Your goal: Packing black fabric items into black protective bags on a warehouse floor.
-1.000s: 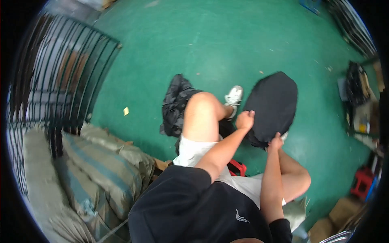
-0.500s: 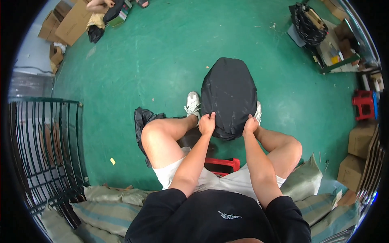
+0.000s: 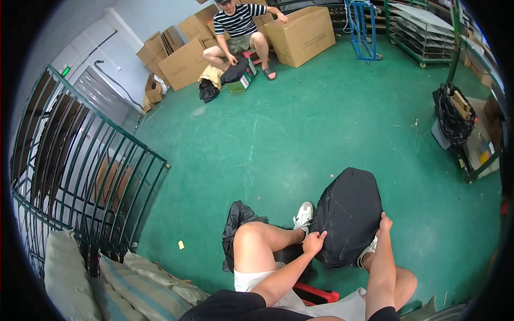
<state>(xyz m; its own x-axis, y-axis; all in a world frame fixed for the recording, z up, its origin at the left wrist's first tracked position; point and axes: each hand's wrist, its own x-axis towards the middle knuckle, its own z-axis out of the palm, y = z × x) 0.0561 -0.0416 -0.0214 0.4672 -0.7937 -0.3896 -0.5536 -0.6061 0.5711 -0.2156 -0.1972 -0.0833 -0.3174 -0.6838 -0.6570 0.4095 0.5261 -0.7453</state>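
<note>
A rounded, bulging bundle wrapped in a black fabric cover stands between my lower legs, above the floor or resting on it; I cannot tell which. My left hand pinches its near left edge with curled fingers. At the right edge, my right hand is closed on the same cover, a little farther from me. What lies under the fabric is hidden. Crumpled black plastic lies on the floor beside my left knee. Part of a red stool shows beneath me.
Across the green floor a person sits by a large cardboard box, a hand on black fabric. A green metal rack and woven sacks stand left. A bin with a black bag is at right.
The view has swung up and to the left, bringing the seated person and the far boxes in. Both hands keep hold of the black cover, which now appears tilted to the right.
</note>
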